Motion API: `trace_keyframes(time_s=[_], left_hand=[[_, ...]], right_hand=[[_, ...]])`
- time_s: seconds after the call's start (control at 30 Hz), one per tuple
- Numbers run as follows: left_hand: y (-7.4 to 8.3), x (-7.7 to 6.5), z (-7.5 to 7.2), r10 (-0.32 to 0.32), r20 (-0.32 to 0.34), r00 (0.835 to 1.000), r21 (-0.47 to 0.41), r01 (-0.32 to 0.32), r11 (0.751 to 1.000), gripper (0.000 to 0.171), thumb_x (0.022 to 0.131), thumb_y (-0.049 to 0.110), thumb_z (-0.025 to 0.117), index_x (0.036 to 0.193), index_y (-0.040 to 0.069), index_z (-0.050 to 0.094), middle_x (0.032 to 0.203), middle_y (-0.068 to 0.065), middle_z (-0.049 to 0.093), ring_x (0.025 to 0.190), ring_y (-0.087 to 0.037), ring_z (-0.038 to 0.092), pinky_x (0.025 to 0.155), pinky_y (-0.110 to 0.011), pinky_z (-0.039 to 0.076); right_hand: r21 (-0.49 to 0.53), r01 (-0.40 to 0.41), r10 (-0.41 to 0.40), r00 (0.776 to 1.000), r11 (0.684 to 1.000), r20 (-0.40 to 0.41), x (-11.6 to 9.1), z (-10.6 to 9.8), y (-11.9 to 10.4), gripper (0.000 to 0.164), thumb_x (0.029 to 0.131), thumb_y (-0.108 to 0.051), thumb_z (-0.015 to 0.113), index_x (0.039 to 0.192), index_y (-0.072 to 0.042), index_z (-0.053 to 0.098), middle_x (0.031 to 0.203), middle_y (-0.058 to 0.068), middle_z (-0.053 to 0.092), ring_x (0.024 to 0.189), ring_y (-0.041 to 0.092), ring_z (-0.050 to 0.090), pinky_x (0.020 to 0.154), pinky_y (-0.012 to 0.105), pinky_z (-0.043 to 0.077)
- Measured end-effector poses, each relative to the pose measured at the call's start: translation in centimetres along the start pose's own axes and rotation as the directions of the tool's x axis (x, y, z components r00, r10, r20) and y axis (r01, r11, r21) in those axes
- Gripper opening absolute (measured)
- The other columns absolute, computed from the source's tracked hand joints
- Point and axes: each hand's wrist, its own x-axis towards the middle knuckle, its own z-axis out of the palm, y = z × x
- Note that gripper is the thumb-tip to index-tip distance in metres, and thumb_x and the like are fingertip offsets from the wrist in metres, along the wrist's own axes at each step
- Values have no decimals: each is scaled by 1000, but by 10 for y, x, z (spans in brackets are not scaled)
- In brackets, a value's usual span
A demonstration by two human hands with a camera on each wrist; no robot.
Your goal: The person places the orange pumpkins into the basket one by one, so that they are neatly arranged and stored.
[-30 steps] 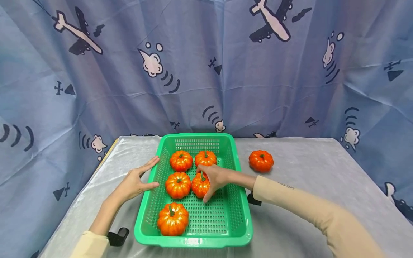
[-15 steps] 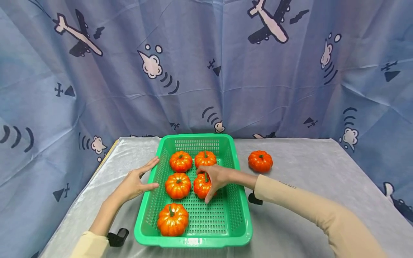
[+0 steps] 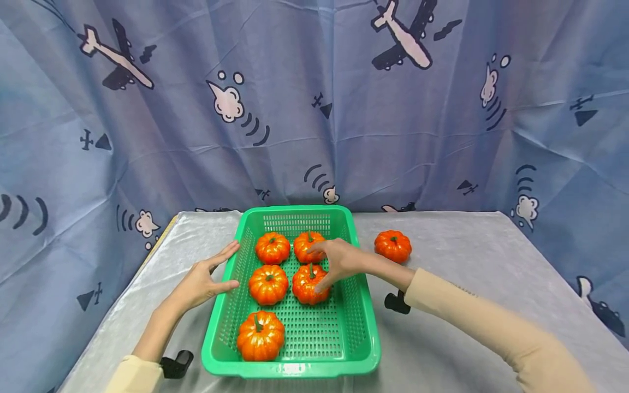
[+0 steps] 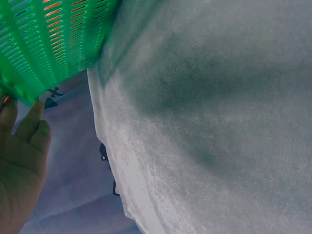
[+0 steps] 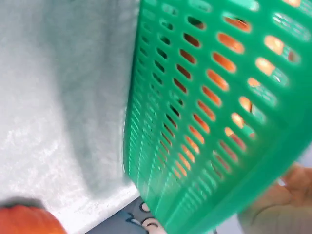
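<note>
The green plastic basket (image 3: pixel 291 369) holds several small shiny orange pumpkins, among them a front-left pumpkin (image 3: pixel 260 336) and a middle-left pumpkin (image 3: pixel 268 285). My left hand (image 3: pixel 199 284) has its fingers spread, with fingertips right at the basket's left rim. In the left wrist view, fingers (image 4: pixel 30 122) show beside the basket's perforated wall (image 4: pixel 58 44). My right hand (image 3: pixel 339 262) reaches in over the right rim, holding nothing. Its thumb and fingers are apart, close by the middle-right pumpkin (image 3: pixel 309 286) and overlapping the back-right pumpkin (image 3: pixel 306 245). The right wrist view mostly shows the basket's outer side (image 5: pixel 161 122).
A single red-orange pumpkin (image 3: pixel 393 246) sits on the grey cloth-covered table (image 3: pixel 457 262), right of the basket. Behind the table hangs a blue curtain (image 3: pixel 275 65) with airplane prints. A back-left pumpkin (image 3: pixel 272 248) lies inside the basket.
My right hand has let go of the middle-right pumpkin, which it shifted slightly, and has drawn up and back to the right. The left hand has kept its place at the rim.
</note>
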Motion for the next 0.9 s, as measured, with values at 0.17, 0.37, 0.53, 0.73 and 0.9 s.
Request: trace_keyframes(time_s=[0.17, 0.37, 0.53, 0.73, 0.9], left_hand=[[0, 0, 1, 4, -8, 1000, 5, -4, 1000, 78, 82, 21, 76, 148, 9, 37, 154, -8, 30, 137, -44, 28, 105, -62, 31], [-1, 0, 1, 4, -9, 1000, 3, -4, 1000, 79, 82, 21, 77, 149, 10, 36, 154, -8, 29, 136, -44, 28, 104, -61, 31], [-1, -1, 0, -2, -9, 1000, 6, 2, 1000, 78, 82, 20, 77, 149, 10, 37, 154, -7, 29, 136, -45, 29, 104, -62, 31], [0, -1, 0, 5, -10, 1000, 8, -5, 1000, 78, 82, 21, 77, 148, 9, 37, 154, -8, 29, 136, -45, 29, 104, -62, 31], [1, -1, 0, 13, -13, 1000, 7, -13, 1000, 78, 82, 22, 77, 148, 9, 37, 154, -8, 30, 136, -45, 29, 104, -62, 31]], right_hand=[[233, 166, -130, 978, 958, -162, -15, -9, 17, 56, 83, -20, 76, 130, 2, 55, 132, 16, 56, 122, 30, 53, 101, 38, 45], [524, 272, -140, 950, 807, -278, -42, -14, 48, 49, 86, -10, 73, 131, -1, 55, 134, 14, 54, 129, 25, 48, 106, 34, 39], [605, 293, -112, 941, 741, -319, -65, -16, 72, 48, 86, -2, 70, 131, 0, 54, 134, 23, 52, 127, 20, 49, 106, 31, 38], [640, 270, -45, 938, 719, -344, -89, -18, 97, 48, 87, 1, 67, 133, 3, 51, 134, 17, 54, 125, 18, 52, 102, 35, 43], [624, 239, -12, 938, 744, -345, -108, -16, 112, 49, 89, -1, 65, 134, 5, 48, 134, 24, 52, 124, 24, 53, 96, 34, 49]])
